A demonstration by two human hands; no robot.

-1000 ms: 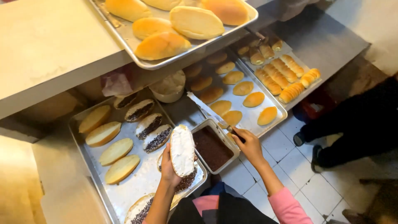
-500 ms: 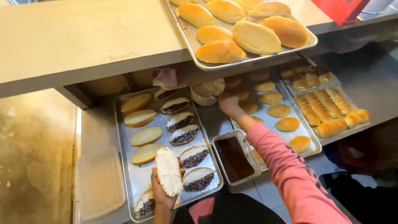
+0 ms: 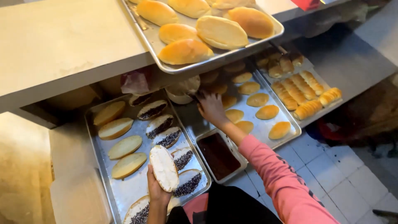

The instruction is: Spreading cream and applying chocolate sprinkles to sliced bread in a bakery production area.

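Cream-spread and pale, one split bun half [image 3: 164, 168] stands tilted in the left hand [image 3: 156, 188], whose fingers curl round its lower edge from beneath, holding it above the near tray [image 3: 120, 191] at the left. On that tray four plain halves lie in a left-hand column: [image 3: 109, 113], [image 3: 115, 128], [image 3: 124, 146] and [image 3: 128, 165]. Beside them run halves topped with dark sprinkles; seven can be counted, from the one at the far end [image 3: 141, 99] down to the one at the tray's near edge [image 3: 139, 211], though the far ones sit in shadow under the shelf.

One rectangular tub of brown chocolate spread [image 3: 218, 155] sits between that tray and the middle tray [image 3: 286, 139], just beside both. The right hand [image 3: 211, 107], in a pink sleeve [image 3: 277, 178], stretches forward over the middle tray, palm down and fingers spread, reaching to a pale bowl-like container [image 3: 182, 90] in the shadow; whether it grips anything cannot be told. Small golden round buns dot the middle tray, about nine visible, the nearest at [image 3: 279, 130].

Further right, a third tray [image 3: 327, 108] carries rows of ridged finger rolls [image 3: 300, 89], too crowded to count. On the upper surface [image 3: 62, 45] a fourth tray [image 3: 174, 68] holds at least six large golden loaves [image 3: 222, 32].
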